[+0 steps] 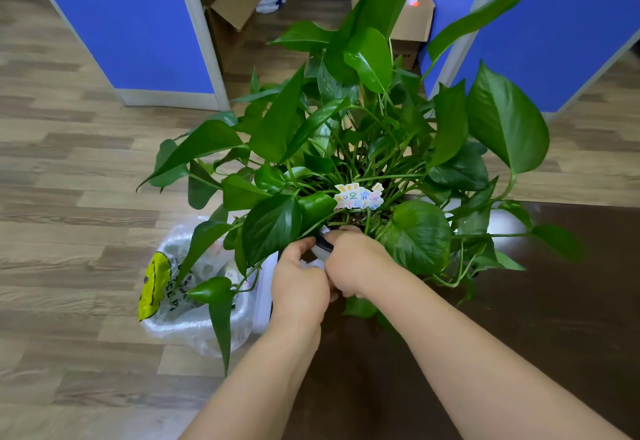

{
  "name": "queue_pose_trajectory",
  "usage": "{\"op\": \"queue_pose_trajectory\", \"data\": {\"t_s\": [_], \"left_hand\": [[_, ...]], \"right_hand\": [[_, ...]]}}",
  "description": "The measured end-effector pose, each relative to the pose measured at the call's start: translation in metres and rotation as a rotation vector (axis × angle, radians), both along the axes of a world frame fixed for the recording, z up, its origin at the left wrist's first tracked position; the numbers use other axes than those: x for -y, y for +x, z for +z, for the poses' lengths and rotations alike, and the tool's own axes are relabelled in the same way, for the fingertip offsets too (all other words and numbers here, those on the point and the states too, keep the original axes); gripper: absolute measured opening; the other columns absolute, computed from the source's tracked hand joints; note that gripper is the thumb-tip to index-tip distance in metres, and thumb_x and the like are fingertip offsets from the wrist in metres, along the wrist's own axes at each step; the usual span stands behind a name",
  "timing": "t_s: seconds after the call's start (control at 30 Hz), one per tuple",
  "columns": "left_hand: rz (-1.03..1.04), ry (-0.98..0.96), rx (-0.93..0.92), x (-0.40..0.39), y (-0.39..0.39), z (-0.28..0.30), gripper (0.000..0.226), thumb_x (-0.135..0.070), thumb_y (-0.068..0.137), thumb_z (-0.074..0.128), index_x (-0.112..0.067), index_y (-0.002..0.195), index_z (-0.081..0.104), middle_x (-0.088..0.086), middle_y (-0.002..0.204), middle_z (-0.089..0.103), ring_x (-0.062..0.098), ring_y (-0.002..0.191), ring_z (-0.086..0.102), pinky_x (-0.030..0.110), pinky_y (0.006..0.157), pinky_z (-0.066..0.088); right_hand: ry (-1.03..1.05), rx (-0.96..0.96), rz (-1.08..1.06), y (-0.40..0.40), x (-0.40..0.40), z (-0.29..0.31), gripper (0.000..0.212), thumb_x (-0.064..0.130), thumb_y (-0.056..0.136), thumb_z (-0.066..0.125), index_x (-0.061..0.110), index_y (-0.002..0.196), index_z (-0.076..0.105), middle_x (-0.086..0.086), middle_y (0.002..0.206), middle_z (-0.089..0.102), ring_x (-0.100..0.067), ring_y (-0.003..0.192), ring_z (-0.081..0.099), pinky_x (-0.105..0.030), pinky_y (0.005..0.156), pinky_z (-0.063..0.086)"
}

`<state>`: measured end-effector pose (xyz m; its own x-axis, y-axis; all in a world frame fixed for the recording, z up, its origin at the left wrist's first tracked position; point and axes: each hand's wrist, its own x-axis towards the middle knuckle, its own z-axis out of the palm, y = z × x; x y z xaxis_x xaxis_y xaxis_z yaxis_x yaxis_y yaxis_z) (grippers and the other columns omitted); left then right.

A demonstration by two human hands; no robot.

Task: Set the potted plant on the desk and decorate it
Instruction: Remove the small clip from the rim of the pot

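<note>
A leafy green potted plant point(346, 134) stands on the near left corner of the dark brown desk point(519, 318); leaves hide most of its pot. A colourful lettered sign point(358, 197) sticks up among the stems. My left hand point(298, 280) and my right hand point(355, 263) meet at the near side of the pot, under the leaves. Fingers of both hands pinch a small black-and-white piece point(324, 245) between them, right at the pot's rim. What the piece is stays unclear.
A bin lined with a clear plastic bag point(194, 301) with a yellow print stands on the wood floor left of the desk. Blue partition panels point(138, 24) and open cardboard boxes point(412, 13) lie beyond the plant. Long leaves hang over the desk edge.
</note>
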<state>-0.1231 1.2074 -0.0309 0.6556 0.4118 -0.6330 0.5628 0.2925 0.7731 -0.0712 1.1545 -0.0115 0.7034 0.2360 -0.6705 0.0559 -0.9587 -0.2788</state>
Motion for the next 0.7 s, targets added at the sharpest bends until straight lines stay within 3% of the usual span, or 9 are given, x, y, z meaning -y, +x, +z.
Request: {"op": "queue_pose_trajectory", "data": {"t_s": [0.13,0.2,0.3,0.43,0.5,0.6,0.7], "left_hand": [[-0.012,-0.005,-0.003,0.000,-0.004,-0.001,0.057,0.014,0.080,0.036,-0.012,0.128,0.051,0.006,0.073,0.055,0.000,0.027,0.046,0.020,0.045,0.043],[-0.026,-0.002,-0.003,0.001,-0.005,-0.001,0.059,0.013,0.080,0.035,-0.013,0.130,0.051,0.003,0.067,0.053,0.003,0.033,0.047,0.023,0.050,0.044],[-0.031,-0.009,0.018,0.001,-0.007,0.000,0.056,0.011,0.082,0.036,-0.013,0.130,0.051,0.002,0.062,0.053,0.012,0.048,0.045,0.025,0.053,0.044],[-0.033,-0.015,0.033,0.002,-0.007,0.000,0.054,0.010,0.085,0.035,-0.014,0.131,0.051,0.001,0.067,0.053,0.012,0.052,0.044,0.025,0.053,0.043],[-0.032,-0.021,0.033,0.002,-0.009,-0.001,0.054,0.010,0.086,0.035,-0.014,0.131,0.050,0.000,0.070,0.054,0.012,0.053,0.044,0.025,0.053,0.043],[-0.018,-0.023,0.039,0.002,-0.010,-0.002,0.054,0.011,0.086,0.035,-0.014,0.132,0.049,-0.008,0.077,0.055,0.012,0.053,0.045,0.025,0.053,0.044],[0.005,-0.043,0.044,0.002,-0.009,-0.001,0.057,0.013,0.085,0.030,-0.018,0.129,0.050,-0.004,0.099,0.058,0.015,0.057,0.049,0.026,0.057,0.048]], "right_hand": [[-0.082,0.007,0.011,0.007,-0.009,0.002,0.058,0.003,0.084,0.052,0.010,0.140,0.037,-0.016,0.142,0.039,-0.036,0.119,0.056,-0.041,0.085,0.051],[-0.086,-0.003,0.007,0.009,-0.012,-0.003,0.054,0.006,0.084,0.051,0.008,0.136,0.041,-0.018,0.136,0.048,-0.035,0.117,0.058,-0.039,0.075,0.052],[-0.073,0.001,-0.027,0.011,-0.013,-0.009,0.051,0.009,0.084,0.051,0.008,0.135,0.044,-0.016,0.135,0.049,-0.034,0.117,0.058,-0.039,0.085,0.052],[-0.006,0.051,-0.021,0.010,-0.009,-0.013,0.042,0.005,0.085,0.048,0.005,0.128,0.051,-0.018,0.129,0.056,-0.034,0.115,0.058,-0.035,0.070,0.050],[0.053,0.072,-0.039,0.008,-0.006,-0.018,0.043,0.006,0.088,0.046,0.004,0.131,0.047,-0.017,0.134,0.050,-0.034,0.117,0.055,-0.035,0.085,0.050],[0.220,0.093,-0.105,0.000,0.002,-0.023,0.047,0.007,0.089,0.044,0.006,0.136,0.044,-0.013,0.142,0.040,-0.033,0.119,0.053,-0.033,0.095,0.046],[0.482,0.115,-0.232,-0.014,0.017,-0.014,0.042,0.008,0.091,0.045,0.011,0.132,0.050,-0.003,0.142,0.040,-0.024,0.104,0.056,-0.028,0.082,0.049]]}}
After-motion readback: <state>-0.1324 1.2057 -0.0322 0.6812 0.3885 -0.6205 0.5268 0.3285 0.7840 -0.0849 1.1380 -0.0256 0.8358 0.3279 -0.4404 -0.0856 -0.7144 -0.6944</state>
